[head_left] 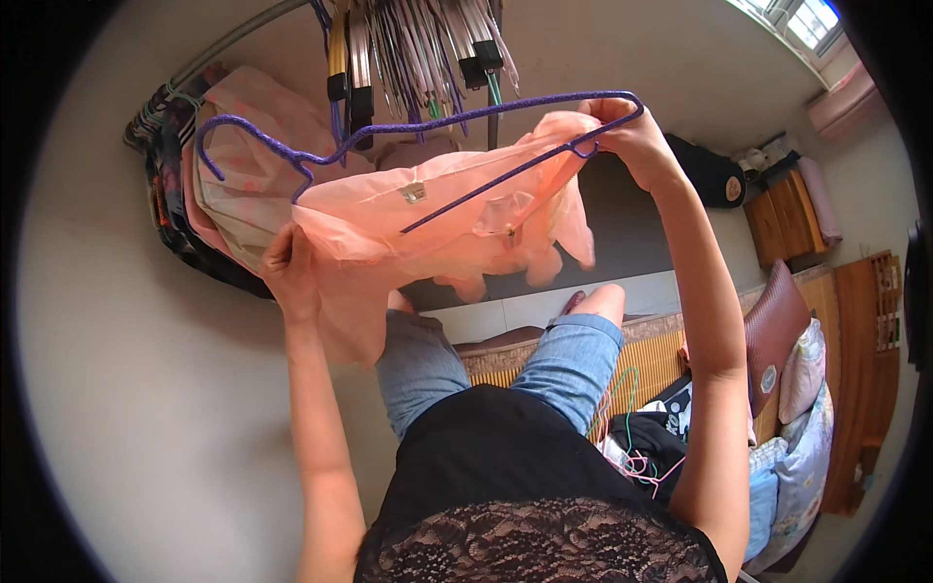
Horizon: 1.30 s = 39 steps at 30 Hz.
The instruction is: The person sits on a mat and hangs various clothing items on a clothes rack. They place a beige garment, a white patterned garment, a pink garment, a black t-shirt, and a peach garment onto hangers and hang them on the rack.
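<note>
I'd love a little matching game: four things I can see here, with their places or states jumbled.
1. textured purple hanger
2. sheer peach garment
3. shiny brown cushion
4. blue denim shorts

A. toward the view's far right
B. worn, with rolled cuffs
C. hook end toward the left
D. pinched by the left hand

Pairs: 1-C, 2-D, 3-A, 4-B

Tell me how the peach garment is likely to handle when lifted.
The peach garment is probably floppy: its cloth hangs in loose folds below the left hand. It seems light for its size, since the fabric looks thin and partly see-through. It might crease easily, judging by the wrinkles already visible.
</note>
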Each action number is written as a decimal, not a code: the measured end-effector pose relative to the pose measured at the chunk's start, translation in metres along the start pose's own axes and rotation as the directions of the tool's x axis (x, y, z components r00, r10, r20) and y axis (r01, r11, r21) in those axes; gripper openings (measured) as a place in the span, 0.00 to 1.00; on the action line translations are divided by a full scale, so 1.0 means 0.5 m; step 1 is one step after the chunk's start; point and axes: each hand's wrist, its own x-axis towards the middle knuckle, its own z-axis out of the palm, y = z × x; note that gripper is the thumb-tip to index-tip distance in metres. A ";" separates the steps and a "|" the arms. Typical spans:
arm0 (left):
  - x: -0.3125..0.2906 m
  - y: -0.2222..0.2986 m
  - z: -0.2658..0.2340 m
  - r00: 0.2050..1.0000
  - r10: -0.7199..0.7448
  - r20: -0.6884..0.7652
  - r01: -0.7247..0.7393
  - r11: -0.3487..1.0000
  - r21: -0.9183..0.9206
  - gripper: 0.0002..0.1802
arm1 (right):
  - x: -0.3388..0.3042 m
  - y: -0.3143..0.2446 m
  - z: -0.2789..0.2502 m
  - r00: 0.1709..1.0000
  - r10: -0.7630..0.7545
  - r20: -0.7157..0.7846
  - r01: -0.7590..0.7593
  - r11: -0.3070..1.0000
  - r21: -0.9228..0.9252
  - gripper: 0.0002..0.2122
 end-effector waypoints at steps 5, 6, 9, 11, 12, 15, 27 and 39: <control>0.021 -0.010 -0.013 0.997 0.006 0.077 -0.011 0.998 0.065 0.09 | -0.001 0.052 0.021 1.000 0.013 -0.020 -0.018 0.973 -0.231 0.12; 0.018 -0.014 -0.024 0.995 0.016 0.099 -0.026 0.994 0.108 0.08 | 0.003 0.058 0.017 0.997 0.039 -0.065 -0.053 0.972 -0.228 0.11; 0.016 -0.007 -0.013 0.985 0.079 0.152 -0.103 0.982 0.160 0.08 | -0.003 0.091 0.008 0.970 0.075 -0.232 -0.120 0.975 -0.185 0.11; 0.013 0.010 0.011 0.970 0.160 0.186 -0.204 0.947 0.250 0.07 | -0.004 0.111 -0.014 0.970 0.091 -0.226 -0.135 0.973 -0.189 0.10; 0.011 0.020 0.027 0.955 0.212 0.207 -0.272 0.903 0.333 0.08 | -0.008 0.122 -0.024 0.970 0.098 -0.224 -0.143 0.971 -0.193 0.10; 0.000 0.039 0.061 0.913 0.326 0.244 -0.404 0.802 0.440 0.07 | -0.029 0.142 -0.019 0.949 0.096 -0.302 -0.198 0.923 -0.330 0.08; -0.022 0.081 0.106 0.627 0.642 0.441 -0.762 0.388 0.519 0.15 | -0.058 0.192 -0.038 0.894 -0.075 -0.442 -0.176 0.848 -0.501 0.08; -0.026 0.070 0.128 0.625 0.455 0.634 -0.762 0.183 0.621 0.15 | -0.108 0.171 -0.057 0.883 -0.073 -0.464 -0.188 0.851 -0.491 0.06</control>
